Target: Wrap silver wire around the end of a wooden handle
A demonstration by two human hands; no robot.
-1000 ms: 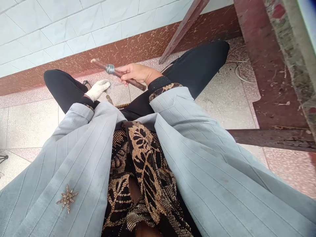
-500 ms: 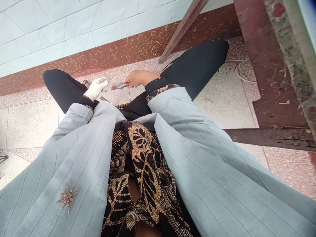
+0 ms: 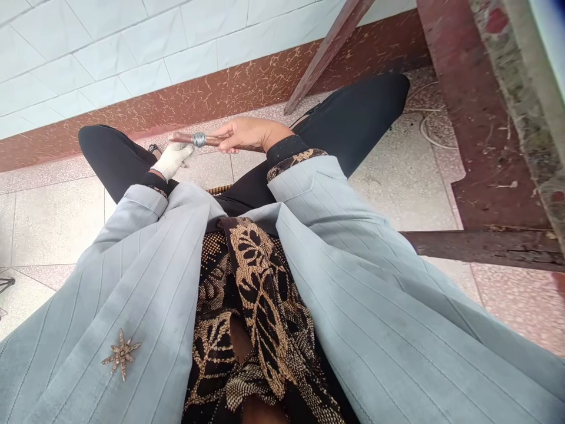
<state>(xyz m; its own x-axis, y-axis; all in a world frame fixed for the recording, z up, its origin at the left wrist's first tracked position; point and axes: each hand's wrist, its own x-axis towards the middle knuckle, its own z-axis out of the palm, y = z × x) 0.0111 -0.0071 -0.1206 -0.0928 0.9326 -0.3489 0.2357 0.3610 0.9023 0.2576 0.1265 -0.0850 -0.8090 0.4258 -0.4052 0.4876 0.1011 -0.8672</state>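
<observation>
My right hand, bare, is closed around a brown wooden stick. Silvery wire is wound in a coil around the stick, left of my right fingers. A white knit glove covers my left hand, whose fingers are bent and pressed together. The stick's left end lies across the top of the gloved fingers. Whether they grip the stick or something small beneath it, I cannot tell.
My black-trousered legs are spread to both sides over the tiled floor. Ahead stands a tiled wall with a brown base. On the right are a dark red wooden frame, a slanted leg and a pale cable.
My right hand has moved left and up slightly, bringing the wire-wound stick over my gloved left hand. The coil now sits beside the left fingers, and the stick's end overlaps them.
</observation>
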